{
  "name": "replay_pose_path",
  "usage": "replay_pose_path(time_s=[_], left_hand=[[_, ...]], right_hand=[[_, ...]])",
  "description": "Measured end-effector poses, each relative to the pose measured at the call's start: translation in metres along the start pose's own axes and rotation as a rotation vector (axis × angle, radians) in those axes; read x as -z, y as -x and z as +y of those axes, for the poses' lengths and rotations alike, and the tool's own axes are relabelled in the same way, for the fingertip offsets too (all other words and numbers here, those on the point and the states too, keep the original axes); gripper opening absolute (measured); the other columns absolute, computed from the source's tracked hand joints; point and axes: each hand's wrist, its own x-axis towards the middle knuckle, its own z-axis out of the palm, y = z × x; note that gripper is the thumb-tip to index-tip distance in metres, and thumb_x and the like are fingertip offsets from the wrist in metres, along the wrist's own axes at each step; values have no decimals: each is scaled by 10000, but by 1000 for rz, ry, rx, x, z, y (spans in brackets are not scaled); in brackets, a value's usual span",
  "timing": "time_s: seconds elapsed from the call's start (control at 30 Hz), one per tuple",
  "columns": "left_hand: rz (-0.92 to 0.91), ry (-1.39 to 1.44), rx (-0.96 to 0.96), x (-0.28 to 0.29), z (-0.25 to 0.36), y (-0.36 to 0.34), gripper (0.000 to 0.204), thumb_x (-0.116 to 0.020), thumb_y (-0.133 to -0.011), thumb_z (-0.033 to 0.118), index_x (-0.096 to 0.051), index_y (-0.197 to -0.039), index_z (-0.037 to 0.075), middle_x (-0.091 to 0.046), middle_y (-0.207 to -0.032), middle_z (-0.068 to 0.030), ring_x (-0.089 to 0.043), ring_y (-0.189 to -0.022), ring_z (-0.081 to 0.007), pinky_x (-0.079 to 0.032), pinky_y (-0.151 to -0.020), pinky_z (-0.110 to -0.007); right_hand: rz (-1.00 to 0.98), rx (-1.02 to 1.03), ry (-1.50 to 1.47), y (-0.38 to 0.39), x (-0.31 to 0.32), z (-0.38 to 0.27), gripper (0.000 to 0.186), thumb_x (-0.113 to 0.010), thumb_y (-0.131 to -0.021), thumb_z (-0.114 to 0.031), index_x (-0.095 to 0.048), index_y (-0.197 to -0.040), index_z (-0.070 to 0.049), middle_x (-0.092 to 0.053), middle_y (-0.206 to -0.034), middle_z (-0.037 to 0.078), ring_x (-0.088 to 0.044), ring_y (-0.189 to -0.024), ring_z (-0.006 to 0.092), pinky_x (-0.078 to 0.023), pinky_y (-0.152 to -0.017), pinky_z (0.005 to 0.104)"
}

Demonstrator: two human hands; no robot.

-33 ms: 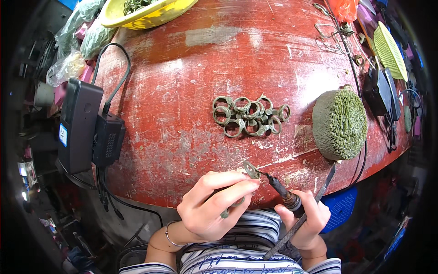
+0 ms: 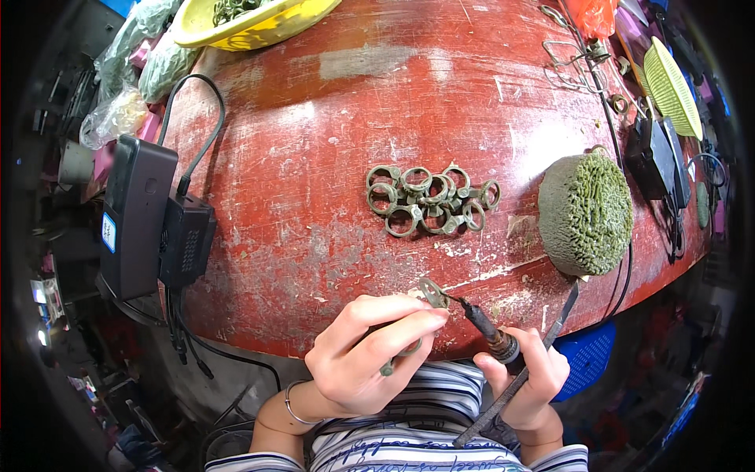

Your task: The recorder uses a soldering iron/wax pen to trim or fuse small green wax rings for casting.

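Between the fingertips of my left hand (image 2: 376, 354) is a small greenish ring (image 2: 432, 293), held over the table's near edge. A second ring-like green piece (image 2: 387, 367) shows under the curled fingers of that hand. My right hand (image 2: 536, 381) grips a soldering iron (image 2: 494, 337) with a dark, crusted tip, which meets or nearly meets the ring; exact contact cannot be told. A long flat metal file (image 2: 503, 400) also lies through the right hand, slanting from my lap up past the table edge. Beyond both hands sits a cluster of several similar green rings (image 2: 414, 211).
A round green block (image 2: 586, 212) with a ridged face stands on the red table (image 2: 299, 189) at right. Black power boxes with cables (image 2: 140, 212) are at left. A yellow basin (image 2: 259, 31) is at the far side; black adapters (image 2: 657, 157) and a green basket (image 2: 672, 88) are far right.
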Motion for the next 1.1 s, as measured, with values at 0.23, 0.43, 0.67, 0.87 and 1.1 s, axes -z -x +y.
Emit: replay_pose_path(time_s=[0.23,0.43,0.67,0.87,1.1], left_hand=[[47,118,142,4,-1,-10,266,-708,-661,-53,-639,-910,12,-587,-912,-122,-603,-735,-186,-509,-617,-248],[179,1166,610,12,-1,-18,121,-558,-855,105,-552,-916,0,-562,-1001,-178,-607,-786,-171,-469,-487,-215],[240,262,116,-13,-21,-31,137,-642,-769,113,-592,-877,46,-603,-865,-106,-603,-695,-206,-479,-577,-271],[374,-368,118,-34,-22,-40,126,-601,-686,60,-515,-775,37,-500,-811,-98,-566,-714,-233,-511,-593,-315],[365,-532,134,-52,-34,-47,63,-549,-685,87,-534,-733,49,-507,-811,-108,-565,-734,-235,-514,-580,-320]], right_hand=[[-49,-113,-224,-2,4,4,348,-714,-732,-298,-584,-855,0,-553,-602,80,-535,-448,220,-392,-420,280],[163,-237,-382,8,-12,2,454,-528,-874,-415,-538,-834,37,-490,-528,13,-439,-408,56,-317,-356,178],[248,-216,-615,-2,-8,-26,86,-530,-786,45,-555,-864,71,-481,-525,94,-413,-389,138,-355,-358,223],[157,-189,-542,-1,-7,-22,113,-522,-864,-52,-572,-830,43,-496,-548,83,-393,-387,119,-320,-367,226],[149,-146,-692,-5,-15,-21,162,-495,-891,-79,-601,-870,42,-477,-549,59,-388,-400,104,-285,-374,205]])
